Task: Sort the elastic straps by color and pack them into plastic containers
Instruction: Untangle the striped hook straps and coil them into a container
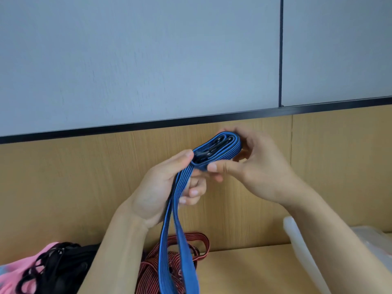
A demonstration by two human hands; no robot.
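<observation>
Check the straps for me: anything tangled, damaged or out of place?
Nothing looks damaged. The blue strap, half coiled between the left hand and right hand, trails its loose end down over the red straps. The black straps lie in a tangled heap at lower left.

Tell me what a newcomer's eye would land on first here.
The blue strap, held up mid-frame against the wooden panel: the right hand pinches its folded coil, the left hand grips it below, and its tails hang down. Next come the red straps and black straps piled at the bottom left, with a translucent plastic container at the right edge.
</observation>
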